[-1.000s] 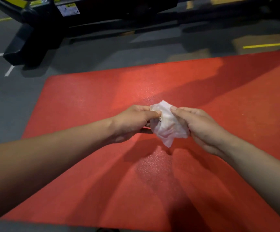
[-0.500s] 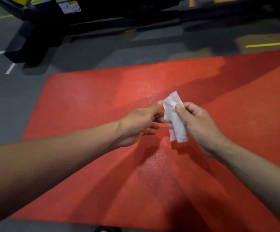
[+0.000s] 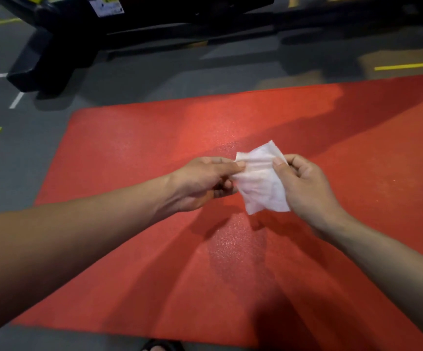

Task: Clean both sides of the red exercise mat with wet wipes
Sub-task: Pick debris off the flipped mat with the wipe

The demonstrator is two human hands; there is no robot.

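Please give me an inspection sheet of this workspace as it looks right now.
Surface: grey floor with white and yellow lines.
Job's things: red exercise mat lies flat; white wet wipe held above it, partly unfolded.
Clutter: nothing seen.
Grippers: left hand pinches the wipe's left edge; right hand pinches its right edge.
Cables: nothing seen.
Surroundings: black machine base beyond the mat; a sandalled foot at the near edge.
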